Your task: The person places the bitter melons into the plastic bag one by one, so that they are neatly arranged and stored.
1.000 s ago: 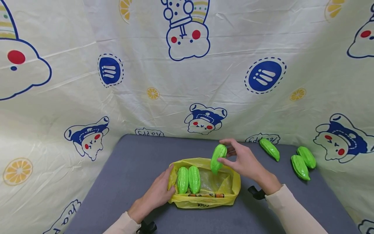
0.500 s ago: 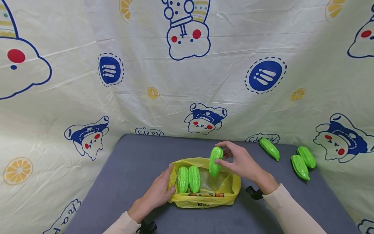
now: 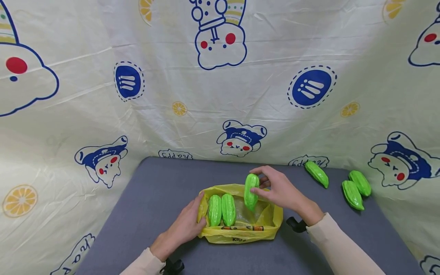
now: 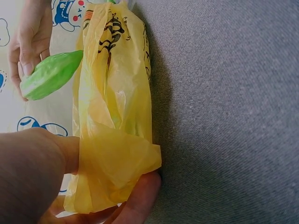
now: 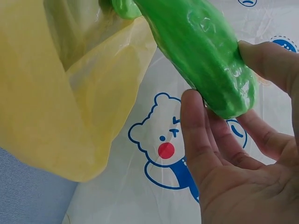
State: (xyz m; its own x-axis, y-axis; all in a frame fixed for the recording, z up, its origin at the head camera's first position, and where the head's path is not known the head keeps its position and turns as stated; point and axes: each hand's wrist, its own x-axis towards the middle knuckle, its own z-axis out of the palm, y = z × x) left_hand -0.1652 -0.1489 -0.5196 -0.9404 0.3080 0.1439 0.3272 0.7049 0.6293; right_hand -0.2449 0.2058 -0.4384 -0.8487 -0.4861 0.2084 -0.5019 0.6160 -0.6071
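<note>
A yellow plastic bag [image 3: 240, 240] lies with its mouth spread wide in the head view. Two green bitter melons [image 3: 221, 210] sit side by side in its left part. My left hand [image 3: 184, 223] grips the bag's left end, thumb on one side and fingers on the other, as the left wrist view shows. Over the bag's right part, my right hand [image 3: 280, 189] holds another bitter melon [image 3: 251, 192] upright between thumb and fingers. Its lower tip [image 4: 72, 58] points toward the bag in the left wrist view. The right wrist view shows the fingertips round the melon's blunt end [image 5: 229, 88].
Three more bitter melons lie at the table's back right: one alone [image 3: 316, 174] and a touching pair [image 3: 353, 195]. The grey table [image 3: 161, 183] ends at a white cartoon-printed sheet [image 3: 172, 130] behind. Dark wrist cameras [image 3: 296, 224] are strapped below both hands.
My right hand has moved slightly left and down with the bitter melon, which now stands more upright over the bag. The left hand and the bag have stayed in place.
</note>
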